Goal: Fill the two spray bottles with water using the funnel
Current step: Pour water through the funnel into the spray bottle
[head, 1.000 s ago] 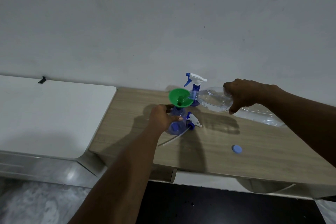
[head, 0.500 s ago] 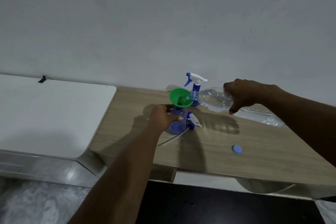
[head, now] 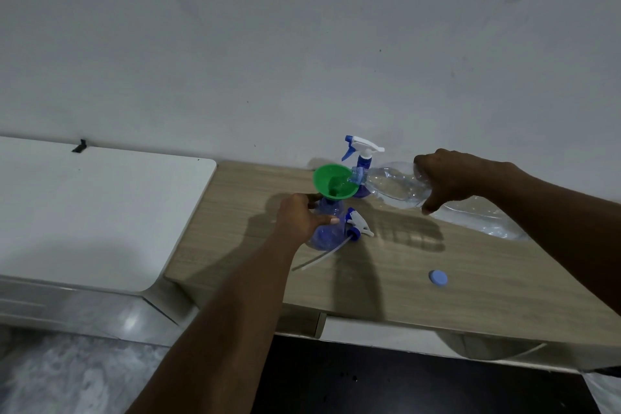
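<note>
While my left hand (head: 300, 217) grips the open blue spray bottle (head: 327, 228) on the wooden table (head: 420, 279), green funnel (head: 334, 183) in its neck, my right hand (head: 447, 178) clasps the clear water bottle (head: 391, 183), lying nearly level, mouth pointing left into the funnel.

I see left hand (head: 304, 217) grip on open blue spray bottle (head: 327, 228), green funnel (head: 334, 181) seated in its neck. Right hand (head: 447, 180) tips clear water bottle (head: 389, 183) sideways, mouth at funnel rim. Second spray bottle (head: 363, 158) stands just behind funnel. Loose sprayer head (head: 358, 223) and blue cap (head: 438, 278) lie on counter (head: 386, 279), right of funnel.
</note>
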Motion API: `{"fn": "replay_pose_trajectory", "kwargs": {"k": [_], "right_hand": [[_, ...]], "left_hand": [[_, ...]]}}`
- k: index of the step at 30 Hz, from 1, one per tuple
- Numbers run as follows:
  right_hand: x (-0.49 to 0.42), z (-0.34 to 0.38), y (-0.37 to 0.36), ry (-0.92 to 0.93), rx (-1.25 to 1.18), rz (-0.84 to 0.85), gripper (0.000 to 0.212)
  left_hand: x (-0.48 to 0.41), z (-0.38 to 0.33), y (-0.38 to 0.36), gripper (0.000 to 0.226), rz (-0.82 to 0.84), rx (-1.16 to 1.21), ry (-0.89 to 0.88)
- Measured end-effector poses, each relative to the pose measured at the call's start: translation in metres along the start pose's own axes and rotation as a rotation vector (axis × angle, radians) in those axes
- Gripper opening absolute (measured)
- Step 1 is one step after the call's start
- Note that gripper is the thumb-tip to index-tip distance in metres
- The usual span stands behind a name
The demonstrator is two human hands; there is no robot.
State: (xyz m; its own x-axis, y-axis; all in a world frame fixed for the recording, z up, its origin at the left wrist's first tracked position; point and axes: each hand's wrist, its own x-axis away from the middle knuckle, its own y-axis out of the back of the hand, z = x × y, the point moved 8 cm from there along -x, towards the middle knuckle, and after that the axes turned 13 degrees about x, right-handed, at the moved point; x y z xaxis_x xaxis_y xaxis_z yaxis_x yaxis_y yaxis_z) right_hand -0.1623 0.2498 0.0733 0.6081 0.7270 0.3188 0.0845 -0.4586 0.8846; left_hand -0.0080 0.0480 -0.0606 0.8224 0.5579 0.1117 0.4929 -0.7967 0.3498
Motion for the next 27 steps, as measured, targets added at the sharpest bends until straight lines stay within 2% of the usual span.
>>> {"fn": "replay_pose_trajectory", "kwargs": {"k": [5,11,21,27], "right_hand": [[0.002,-0.003,-0.009,-0.034,-0.173,-0.092,0.065],[0.014,-0.023,-0.023,-0.142,-0.585,-0.285,0.065],[0.037,-0.066,-0.072,-0.549,-1.025,-0.601,0.074],[0.048,-0.066,-0.099,-0.706,-1.173,-0.685,0.071]], "left_hand": [[0.0,0.0,0.001,0.076,-0.011,-0.002,-0.008],[0.002,-0.002,0.002,0.074,-0.019,0.001,-0.005],[0.005,-0.005,0.003,0.07,-0.034,-0.011,-0.021],[0.006,-0.006,0.003,0.066,-0.035,0.006,-0.014]]}}
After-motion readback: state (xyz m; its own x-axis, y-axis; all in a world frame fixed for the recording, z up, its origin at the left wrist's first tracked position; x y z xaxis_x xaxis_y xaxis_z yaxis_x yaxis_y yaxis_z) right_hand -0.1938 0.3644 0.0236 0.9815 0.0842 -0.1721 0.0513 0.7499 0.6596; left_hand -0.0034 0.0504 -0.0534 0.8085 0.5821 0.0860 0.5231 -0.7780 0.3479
